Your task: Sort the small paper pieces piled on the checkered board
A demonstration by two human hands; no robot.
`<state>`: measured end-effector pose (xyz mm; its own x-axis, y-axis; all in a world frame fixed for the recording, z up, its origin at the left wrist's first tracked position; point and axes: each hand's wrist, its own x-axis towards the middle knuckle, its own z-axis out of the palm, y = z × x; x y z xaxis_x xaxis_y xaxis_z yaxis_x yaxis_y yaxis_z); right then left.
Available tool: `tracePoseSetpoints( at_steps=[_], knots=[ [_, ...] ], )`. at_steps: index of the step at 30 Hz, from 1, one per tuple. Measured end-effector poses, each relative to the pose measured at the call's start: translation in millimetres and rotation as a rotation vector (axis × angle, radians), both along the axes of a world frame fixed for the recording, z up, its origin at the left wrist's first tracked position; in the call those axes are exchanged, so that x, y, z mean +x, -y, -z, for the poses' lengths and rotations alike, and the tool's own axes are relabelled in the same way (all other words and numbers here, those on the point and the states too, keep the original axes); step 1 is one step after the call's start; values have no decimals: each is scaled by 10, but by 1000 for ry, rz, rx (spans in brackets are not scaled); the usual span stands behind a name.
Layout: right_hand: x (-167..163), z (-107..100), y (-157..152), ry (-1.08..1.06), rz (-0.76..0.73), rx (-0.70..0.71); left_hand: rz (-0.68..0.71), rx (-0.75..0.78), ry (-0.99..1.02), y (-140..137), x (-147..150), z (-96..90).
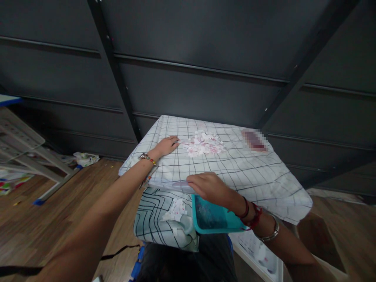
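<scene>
My left hand (167,145) lies on the checked tablecloth (229,176) with its fingers stretched out. The fingertips are at the left edge of a heap of small white and pink paper-like scraps (204,144). Nearer to me, my right hand (210,188) is closed over the table's front edge. A blurred, pale purple shape (181,183) shows at its fingertips; what it is I cannot make out. Below the right hand is a teal plastic basket (220,230) at my lap. Beside it, a white speckled piece (176,209) rests on a patterned cloth (149,219).
At the table's far right lies a pixelated reddish flat object (254,140). Dark panels (199,86) stand behind the table. A white tray-like container (261,254) is below right. To the left are a table leg (55,190) and a crumpled bag (85,158) on the wooden floor.
</scene>
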<state>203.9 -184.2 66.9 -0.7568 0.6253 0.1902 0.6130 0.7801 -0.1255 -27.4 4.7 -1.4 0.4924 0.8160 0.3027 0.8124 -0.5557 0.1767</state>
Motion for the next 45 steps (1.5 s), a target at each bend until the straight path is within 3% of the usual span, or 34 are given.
tracePoseSetpoints(
  at_steps=[6,12,17,30,45],
  knots=[
    [403,-39,-629,-315,316,82,16,4,13,-61,-24,52],
    [606,224,-1102,-399,369,143,13,4,11,-85,-48,83],
    [531,388,-1104,-345,306,189,7,6,7,-100,-64,106],
    [478,406,-1063,-276,182,175,11,2,14,-96,-78,101],
    [472,410,-1048,-324,219,204,32,-3,19,-100,-90,101]
  ],
)
